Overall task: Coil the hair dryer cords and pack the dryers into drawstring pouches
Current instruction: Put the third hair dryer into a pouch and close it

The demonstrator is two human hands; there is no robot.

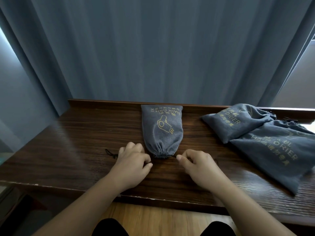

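Observation:
A grey drawstring pouch [162,130] with a yellow hair-dryer print lies in the middle of the dark wooden table [85,133], bulging, its gathered mouth towards me. My left hand [133,166] sits just left of the mouth, fingers curled and pinching the black drawstring [110,153], whose knotted end trails out to the left. My right hand [199,166] is just right of the mouth, thumb and fingers pinching the other string end. No hair dryer is visible; the pouch hides its contents.
Two more grey pouches lie at the right of the table, one [238,121] at the back and one [276,150] nearer me, overlapping. A blue curtain [153,48] hangs behind the table's raised back edge. Wooden floor shows below the front edge.

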